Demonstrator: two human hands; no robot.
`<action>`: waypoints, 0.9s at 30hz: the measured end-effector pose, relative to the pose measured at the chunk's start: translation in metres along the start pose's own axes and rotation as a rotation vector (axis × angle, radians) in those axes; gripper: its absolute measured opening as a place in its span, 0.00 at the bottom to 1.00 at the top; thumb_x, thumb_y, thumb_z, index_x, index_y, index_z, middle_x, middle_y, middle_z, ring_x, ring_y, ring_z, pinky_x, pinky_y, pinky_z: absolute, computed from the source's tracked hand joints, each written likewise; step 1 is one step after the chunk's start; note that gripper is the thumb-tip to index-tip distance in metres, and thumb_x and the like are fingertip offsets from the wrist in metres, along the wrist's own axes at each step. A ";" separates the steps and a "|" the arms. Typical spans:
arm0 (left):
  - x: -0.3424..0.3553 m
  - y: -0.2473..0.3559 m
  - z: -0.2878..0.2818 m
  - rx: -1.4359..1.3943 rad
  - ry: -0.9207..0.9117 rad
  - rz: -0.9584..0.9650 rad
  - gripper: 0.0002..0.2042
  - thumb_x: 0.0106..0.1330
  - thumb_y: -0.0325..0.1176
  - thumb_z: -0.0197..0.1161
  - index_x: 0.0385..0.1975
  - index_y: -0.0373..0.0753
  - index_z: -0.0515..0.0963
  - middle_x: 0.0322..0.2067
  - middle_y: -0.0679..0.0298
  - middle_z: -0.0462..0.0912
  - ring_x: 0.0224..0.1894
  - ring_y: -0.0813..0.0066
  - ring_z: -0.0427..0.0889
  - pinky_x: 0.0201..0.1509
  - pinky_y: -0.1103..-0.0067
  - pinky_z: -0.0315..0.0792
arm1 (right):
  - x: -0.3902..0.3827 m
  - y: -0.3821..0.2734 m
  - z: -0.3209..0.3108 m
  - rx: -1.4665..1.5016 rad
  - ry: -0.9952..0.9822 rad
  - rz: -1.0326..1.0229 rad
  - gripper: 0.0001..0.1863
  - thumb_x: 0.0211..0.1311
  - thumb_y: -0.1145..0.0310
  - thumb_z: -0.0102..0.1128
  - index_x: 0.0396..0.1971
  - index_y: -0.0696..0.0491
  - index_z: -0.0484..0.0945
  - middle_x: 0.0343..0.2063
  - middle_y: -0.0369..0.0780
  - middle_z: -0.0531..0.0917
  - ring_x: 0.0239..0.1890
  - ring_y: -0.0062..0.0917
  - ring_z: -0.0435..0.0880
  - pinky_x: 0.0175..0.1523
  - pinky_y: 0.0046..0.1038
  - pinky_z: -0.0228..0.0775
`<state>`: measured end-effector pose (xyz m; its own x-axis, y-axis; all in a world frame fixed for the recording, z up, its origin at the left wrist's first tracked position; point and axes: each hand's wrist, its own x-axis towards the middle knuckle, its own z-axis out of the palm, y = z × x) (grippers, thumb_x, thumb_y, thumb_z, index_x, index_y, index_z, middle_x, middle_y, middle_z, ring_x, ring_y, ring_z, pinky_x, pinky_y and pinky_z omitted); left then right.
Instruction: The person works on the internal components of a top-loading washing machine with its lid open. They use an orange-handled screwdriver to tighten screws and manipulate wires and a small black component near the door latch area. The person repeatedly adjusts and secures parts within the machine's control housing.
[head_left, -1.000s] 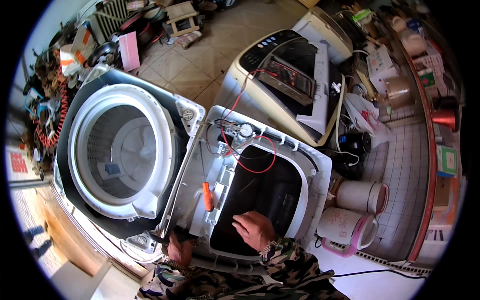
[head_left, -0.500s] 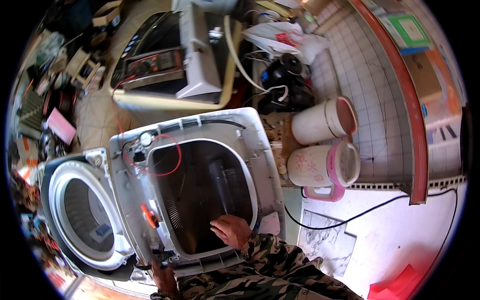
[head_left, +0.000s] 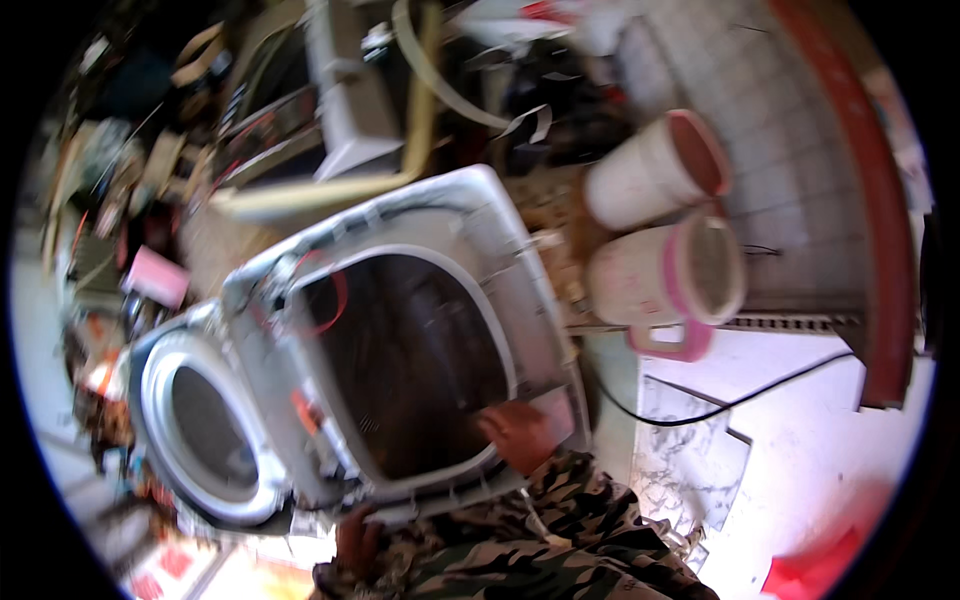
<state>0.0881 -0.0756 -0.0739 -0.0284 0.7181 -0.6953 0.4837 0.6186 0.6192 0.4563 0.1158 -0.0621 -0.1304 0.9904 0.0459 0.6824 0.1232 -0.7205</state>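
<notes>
the picture is motion-blurred, so fine detail is lost. a white washing machine top frame (head_left: 455, 215) with a large dark rounded opening fills the middle. the right hand (head_left: 517, 432) rests on the near right corner of that frame, at the rim of the opening; its fingers lie close together and bent over the edge, though the blur hides whether they grip it firmly. the left hand (head_left: 358, 537) sits at the near left edge of the frame, just under it, curled against the underside; i cannot tell how its fingers are set. both forearms wear camouflage sleeves (head_left: 560, 530).

a red wire (head_left: 335, 300) loops at the far left corner of the frame, and a small orange piece (head_left: 303, 410) sits on the frame's left side. just left of the frame lies a round white tub ring (head_left: 200, 435) with a dark centre. right of the frame, close by, two white and pink plastic tubs (head_left: 665, 275) lie on their sides, one beyond the other. a black cable (head_left: 740, 400) runs over the pale floor right of the frame. beyond the frame stands another grey machine body (head_left: 350, 110) among clutter.
</notes>
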 end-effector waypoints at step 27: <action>-0.107 -0.040 0.012 -0.053 -0.059 0.107 0.20 0.75 0.47 0.47 0.51 0.40 0.79 0.46 0.49 0.84 0.50 0.46 0.82 0.57 0.60 0.74 | -0.118 -0.093 0.045 -0.288 -1.217 -0.499 0.24 0.69 0.46 0.52 0.36 0.54 0.85 0.33 0.49 0.85 0.35 0.47 0.84 0.40 0.47 0.76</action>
<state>0.0823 -0.1809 -0.0281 0.0727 0.7619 -0.6436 0.4346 0.5566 0.7081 0.3760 -0.0153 -0.0322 -0.8558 0.1700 -0.4886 0.4810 0.6091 -0.6306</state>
